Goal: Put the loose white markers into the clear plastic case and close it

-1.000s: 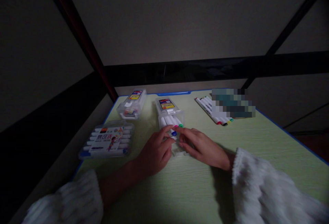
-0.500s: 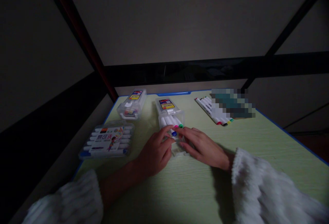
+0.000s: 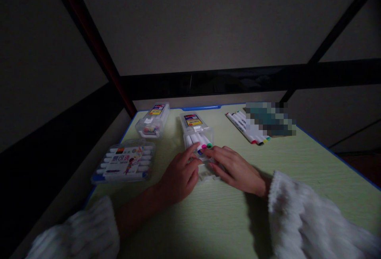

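Observation:
A clear plastic marker box [image 3: 196, 122] lies in the middle of the table, its near end open toward me. White markers [image 3: 197, 137] with pink, green and blue ends sit inside. My left hand [image 3: 182, 175] is at the left of the opening, index finger stretched to the marker ends and thumb apart from it. From the right, my right hand [image 3: 235, 169] reaches the opening with its fingers extended, the fingertips by the blue-ended marker [image 3: 200, 152]. Under the fingers lies the box's clear flap [image 3: 207, 175], partly hidden. Neither hand grips a marker.
A second clear box [image 3: 154, 119] stands at the back left. Nearer on the left is a flat case of markers [image 3: 125, 161]. Several loose markers [image 3: 242, 126] lie at the right beside a pixelated flat item [image 3: 269, 118]. The table [image 3: 300, 160] has a blue edge.
The blue-ended marker has slid farther into the box, now nearly level with the pink and green ends. Both hands have shifted only slightly at the opening.

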`<action>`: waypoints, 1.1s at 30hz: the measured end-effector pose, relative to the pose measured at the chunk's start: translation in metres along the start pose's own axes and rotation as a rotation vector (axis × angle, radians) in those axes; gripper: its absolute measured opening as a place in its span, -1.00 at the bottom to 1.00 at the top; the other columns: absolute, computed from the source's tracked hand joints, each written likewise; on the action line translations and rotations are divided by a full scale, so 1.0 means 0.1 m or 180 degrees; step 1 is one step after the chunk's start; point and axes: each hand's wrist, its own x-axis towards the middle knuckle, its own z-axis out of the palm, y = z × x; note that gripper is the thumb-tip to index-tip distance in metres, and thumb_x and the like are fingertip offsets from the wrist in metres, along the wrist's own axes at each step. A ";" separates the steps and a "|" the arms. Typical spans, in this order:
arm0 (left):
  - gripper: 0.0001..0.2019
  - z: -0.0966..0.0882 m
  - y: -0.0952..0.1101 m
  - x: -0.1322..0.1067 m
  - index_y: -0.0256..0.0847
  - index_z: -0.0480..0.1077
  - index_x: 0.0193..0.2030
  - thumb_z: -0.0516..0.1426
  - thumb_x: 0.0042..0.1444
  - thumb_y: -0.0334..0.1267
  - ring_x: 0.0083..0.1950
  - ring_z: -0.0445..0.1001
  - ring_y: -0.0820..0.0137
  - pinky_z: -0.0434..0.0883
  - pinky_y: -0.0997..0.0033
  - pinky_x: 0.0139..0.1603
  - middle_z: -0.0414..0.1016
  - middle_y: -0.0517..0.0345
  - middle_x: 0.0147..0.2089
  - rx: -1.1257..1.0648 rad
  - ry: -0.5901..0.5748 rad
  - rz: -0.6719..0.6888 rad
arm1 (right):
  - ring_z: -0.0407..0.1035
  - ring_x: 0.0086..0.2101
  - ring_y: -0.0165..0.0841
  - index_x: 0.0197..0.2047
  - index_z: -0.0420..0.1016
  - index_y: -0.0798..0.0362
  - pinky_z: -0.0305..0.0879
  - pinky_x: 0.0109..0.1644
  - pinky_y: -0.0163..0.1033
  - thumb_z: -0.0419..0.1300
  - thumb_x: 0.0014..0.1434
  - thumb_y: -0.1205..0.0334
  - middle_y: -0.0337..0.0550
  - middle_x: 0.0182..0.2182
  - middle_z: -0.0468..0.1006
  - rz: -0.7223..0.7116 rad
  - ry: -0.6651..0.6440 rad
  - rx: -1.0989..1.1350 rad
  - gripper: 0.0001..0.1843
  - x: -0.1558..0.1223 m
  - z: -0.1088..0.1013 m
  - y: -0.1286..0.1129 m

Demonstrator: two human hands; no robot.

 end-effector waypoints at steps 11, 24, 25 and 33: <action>-0.80 -0.02 0.02 0.01 -0.33 0.33 -0.19 -0.06 0.12 -0.50 -0.05 0.41 0.24 0.40 0.14 0.01 0.17 -0.23 0.20 0.0031 -0.0025 -0.0069 | 0.40 -0.18 -0.24 0.13 0.21 0.16 0.34 -0.17 -0.11 -0.05 0.24 0.30 0.04 -0.15 0.48 0.0109 -0.0101 0.0057 -0.60 0.00 0.00 0.00; -0.77 -0.02 0.02 0.01 -0.30 0.27 -0.11 -0.05 0.11 -0.51 0.00 0.36 0.25 0.38 0.17 0.05 0.19 -0.17 0.11 -0.0145 -0.0040 -0.0162 | 0.41 -0.16 -0.19 0.12 0.22 0.23 0.37 -0.15 -0.04 -0.06 0.24 0.30 0.10 -0.13 0.48 0.0119 -0.0125 0.0055 -0.60 0.00 0.01 0.01; -0.77 -0.02 0.02 0.01 -0.30 0.27 -0.11 -0.05 0.10 -0.51 0.00 0.35 0.25 0.38 0.17 0.06 0.19 -0.17 0.11 -0.0142 -0.0038 -0.0164 | 0.41 -0.16 -0.18 0.12 0.22 0.23 0.36 -0.14 -0.03 -0.06 0.24 0.30 0.10 -0.12 0.48 0.0144 -0.0141 0.0058 -0.60 0.00 0.02 0.01; -0.79 -0.03 0.03 0.01 -0.34 0.30 -0.14 -0.05 0.11 -0.51 -0.02 0.36 0.25 0.38 0.17 0.05 0.15 -0.22 0.16 -0.0152 -0.0089 -0.0209 | 0.39 -0.11 -0.17 0.18 0.17 0.20 0.36 -0.08 0.02 -0.03 0.22 0.29 0.11 -0.07 0.46 0.0316 -0.0252 0.0099 -0.55 -0.01 0.01 -0.01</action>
